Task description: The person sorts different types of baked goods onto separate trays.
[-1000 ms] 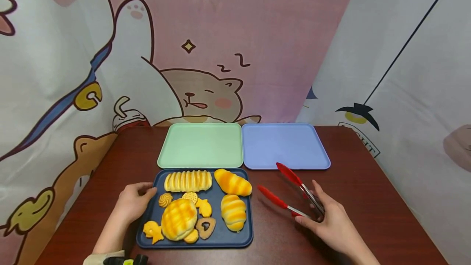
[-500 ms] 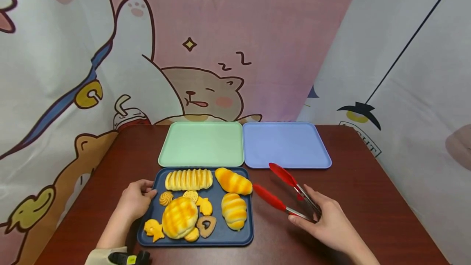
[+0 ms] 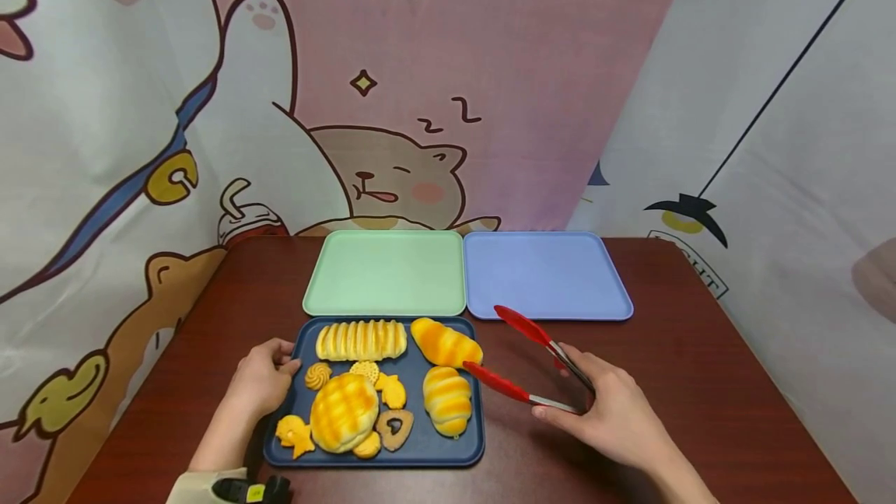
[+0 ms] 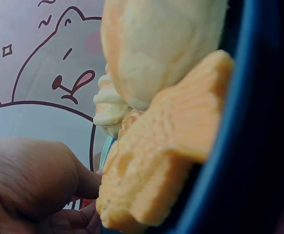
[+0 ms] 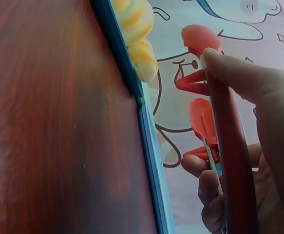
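Observation:
My right hand [image 3: 616, 411] grips red-tipped metal tongs [image 3: 505, 383], thumb on one arm and fingers round the other in the right wrist view. The tongs are spread, their lower tip over the dark blue tray's [image 3: 477, 442] right edge, by two breads. My left hand [image 3: 260, 379] holds the tray's left rim between thumb and fingers. On the tray lie a ridged long bread [image 3: 361, 341], a smooth striped bread [image 3: 446, 344], a spiral bread [image 3: 446, 401], a round bun [image 3: 344, 412], a heart-shaped cookie [image 3: 394, 429], a fish-shaped cookie [image 3: 295, 435] and several small cookies.
Behind the dark tray a green tray [image 3: 385, 274] and a light blue tray [image 3: 548, 275] stand side by side on the brown table [image 3: 707, 379]. A printed cloth [image 3: 518, 84] hangs behind the table.
The right hand has carried the tongs leftward, bringing the lower tip from beside the dark tray to over its right edge. The left hand has kept its hold on the rim.

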`<state>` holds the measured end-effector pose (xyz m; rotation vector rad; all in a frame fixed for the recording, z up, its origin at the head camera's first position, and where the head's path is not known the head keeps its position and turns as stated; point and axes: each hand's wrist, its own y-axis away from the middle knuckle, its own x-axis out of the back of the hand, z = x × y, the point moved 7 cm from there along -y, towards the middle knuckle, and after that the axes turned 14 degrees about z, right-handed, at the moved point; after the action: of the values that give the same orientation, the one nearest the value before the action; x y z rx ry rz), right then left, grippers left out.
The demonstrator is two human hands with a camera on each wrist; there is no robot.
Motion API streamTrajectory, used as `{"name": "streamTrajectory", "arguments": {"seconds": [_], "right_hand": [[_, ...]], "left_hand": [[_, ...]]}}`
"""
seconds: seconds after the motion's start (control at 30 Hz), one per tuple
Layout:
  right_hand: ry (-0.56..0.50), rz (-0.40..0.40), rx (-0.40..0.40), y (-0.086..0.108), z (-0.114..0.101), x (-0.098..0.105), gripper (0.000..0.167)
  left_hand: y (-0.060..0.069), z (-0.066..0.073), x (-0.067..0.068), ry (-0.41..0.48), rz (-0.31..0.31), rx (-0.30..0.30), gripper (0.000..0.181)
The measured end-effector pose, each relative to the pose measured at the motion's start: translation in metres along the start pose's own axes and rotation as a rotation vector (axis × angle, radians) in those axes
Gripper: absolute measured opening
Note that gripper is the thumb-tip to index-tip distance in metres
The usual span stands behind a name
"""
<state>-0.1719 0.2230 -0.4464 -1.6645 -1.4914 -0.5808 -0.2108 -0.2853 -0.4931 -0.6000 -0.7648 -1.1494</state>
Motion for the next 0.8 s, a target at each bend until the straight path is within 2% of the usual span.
{"name": "streamTrajectory", "arguments": {"seconds": [0.23,0.57,0.8], "right_hand": [[0.019,0.061,0.063,-0.004,-0.011,-0.002,0.095],[0.128,0.03,0.112,-0.009,-0.018,-0.01,0.104],[0.152,0.054,0.197,-0.016,-0.026,-0.013,0.099]], "left_hand": [[0.002,0.0,-0.001,-0.007,0.006,0.004,0.03],[0.002,0.0,-0.001,-0.014,0.009,0.014,0.028],[0.002,0.0,0.0,0.012,0.022,0.009,0.032]]}}
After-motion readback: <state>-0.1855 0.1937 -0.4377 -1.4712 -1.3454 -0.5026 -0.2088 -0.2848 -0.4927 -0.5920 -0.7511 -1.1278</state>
